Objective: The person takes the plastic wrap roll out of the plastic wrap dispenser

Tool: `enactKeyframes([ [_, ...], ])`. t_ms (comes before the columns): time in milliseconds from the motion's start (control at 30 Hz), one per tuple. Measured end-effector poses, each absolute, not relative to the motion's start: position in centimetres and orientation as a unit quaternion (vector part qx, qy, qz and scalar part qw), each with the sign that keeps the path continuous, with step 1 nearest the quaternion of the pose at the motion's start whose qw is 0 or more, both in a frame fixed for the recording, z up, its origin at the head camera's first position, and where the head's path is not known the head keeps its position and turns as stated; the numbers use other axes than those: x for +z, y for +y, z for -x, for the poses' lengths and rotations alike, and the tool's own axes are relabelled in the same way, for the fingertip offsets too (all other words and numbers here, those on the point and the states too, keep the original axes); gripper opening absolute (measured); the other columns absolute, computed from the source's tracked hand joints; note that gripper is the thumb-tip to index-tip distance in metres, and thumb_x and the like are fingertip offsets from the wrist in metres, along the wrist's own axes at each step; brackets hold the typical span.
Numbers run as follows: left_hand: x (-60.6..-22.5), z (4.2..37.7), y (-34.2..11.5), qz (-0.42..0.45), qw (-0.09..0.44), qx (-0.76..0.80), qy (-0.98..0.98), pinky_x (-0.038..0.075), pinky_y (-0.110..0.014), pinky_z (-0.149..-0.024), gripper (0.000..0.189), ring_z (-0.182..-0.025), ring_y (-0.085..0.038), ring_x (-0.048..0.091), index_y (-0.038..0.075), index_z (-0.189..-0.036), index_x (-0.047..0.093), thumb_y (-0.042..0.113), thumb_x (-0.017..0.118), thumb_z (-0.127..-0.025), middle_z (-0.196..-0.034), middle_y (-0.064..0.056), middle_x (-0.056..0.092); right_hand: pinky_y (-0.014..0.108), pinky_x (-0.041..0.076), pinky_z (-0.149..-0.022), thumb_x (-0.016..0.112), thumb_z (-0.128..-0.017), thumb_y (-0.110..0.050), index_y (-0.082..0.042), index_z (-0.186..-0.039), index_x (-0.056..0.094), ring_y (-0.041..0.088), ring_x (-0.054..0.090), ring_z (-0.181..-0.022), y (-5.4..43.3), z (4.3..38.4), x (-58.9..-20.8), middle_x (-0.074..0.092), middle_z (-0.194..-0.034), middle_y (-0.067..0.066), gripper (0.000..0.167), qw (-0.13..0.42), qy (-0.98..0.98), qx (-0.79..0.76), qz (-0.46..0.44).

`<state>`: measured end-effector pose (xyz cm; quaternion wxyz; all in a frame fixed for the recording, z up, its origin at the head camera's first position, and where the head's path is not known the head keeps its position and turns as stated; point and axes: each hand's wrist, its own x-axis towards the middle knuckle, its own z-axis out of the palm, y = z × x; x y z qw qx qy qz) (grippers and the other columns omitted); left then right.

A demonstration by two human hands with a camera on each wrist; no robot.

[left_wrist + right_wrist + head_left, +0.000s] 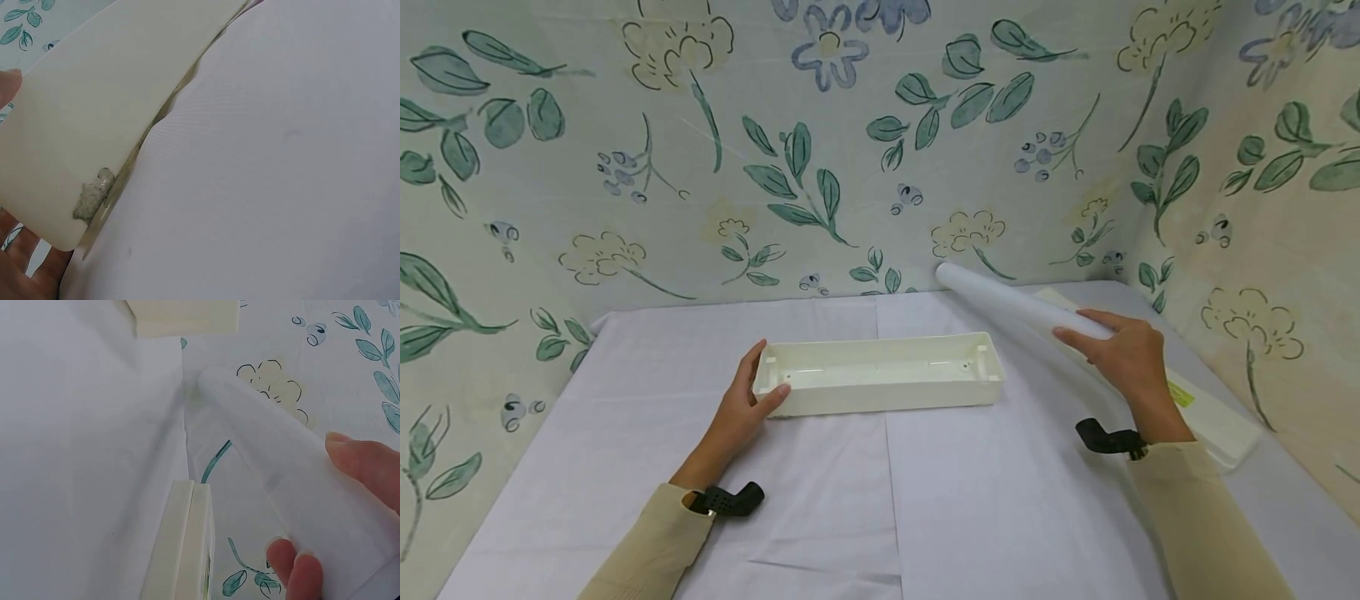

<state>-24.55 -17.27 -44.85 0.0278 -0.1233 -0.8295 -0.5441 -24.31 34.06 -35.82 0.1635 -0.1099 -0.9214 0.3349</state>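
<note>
A long, shallow cream plastic tray (887,398) sits on the cloth, its hollow side up. My left hand (739,417) grips its left end, thumb on the near wall and fingers behind the end. Close up in the left wrist view, the tray wall (94,106) bears a greyish clear patch (95,197) near its lower edge. My right hand (1129,357) holds one end of a white roll (1015,297), thumb on one side and fingers on the other. The roll (269,437) slants away to the upper left, raised above the table; its material looks like thin sheet.
A long, flat cream piece (1221,425) with a yellow-green label (1181,394) lies at the right, partly behind my right hand and forearm. White cloth (820,492) covers the table. Flower-printed fabric (820,167) hangs along the back and sides.
</note>
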Motion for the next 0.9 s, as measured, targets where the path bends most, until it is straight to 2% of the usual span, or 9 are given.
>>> enactKeyframes([
  [233,-44.83,24.56,-17.30,0.121,0.030,-0.540,-0.832,0.030,-0.056,-0.108,0.082,-0.144,-0.031,0.017,0.030,-0.155,0.008,0.030,0.063,-0.094,-0.160,-0.008,0.016,0.026,0.045,-0.050,0.073,-0.073,-0.063,-0.009,-0.133,0.059,0.033,0.062,-0.079,34.21,24.35,-35.86,0.060,-0.122,0.025,0.082,0.157,-0.923,0.333,0.113],
  [467,-44.87,24.54,-17.33,0.122,0.029,-0.541,-0.832,0.033,-0.055,-0.107,0.082,-0.144,-0.031,0.019,0.030,-0.155,0.009,0.035,0.063,-0.093,-0.159,-0.007,0.016,0.026,0.046,-0.050,0.074,-0.071,-0.064,-0.008,-0.132,0.060,0.030,0.065,-0.075,34.30,24.50,-35.89,0.058,-0.127,0.025,0.084,0.151,-0.922,0.337,0.116],
  [600,-44.86,24.57,-17.33,0.120,0.029,-0.542,-0.831,0.031,-0.055,-0.108,0.083,-0.144,-0.031,0.017,0.029,-0.155,0.008,0.032,0.063,-0.094,-0.160,-0.008,0.015,0.026,0.047,-0.050,0.074,-0.071,-0.064,-0.007,-0.132,0.060,0.028,0.066,-0.073,34.42,24.60,-36.08,0.057,-0.128,0.025,0.084,0.148,-0.922,0.338,0.117],
  [900,-44.77,24.59,-17.27,0.119,0.029,-0.539,-0.833,0.029,-0.056,-0.109,0.083,-0.145,-0.031,0.016,0.028,-0.155,0.008,0.033,0.063,-0.093,-0.160,-0.008,0.015,0.025,0.047,-0.052,0.074,-0.072,-0.064,-0.008,-0.134,0.058,0.034,0.063,-0.080,34.38,24.74,-36.49,0.057,-0.127,0.025,0.085,0.142,-0.925,0.331,0.125],
])
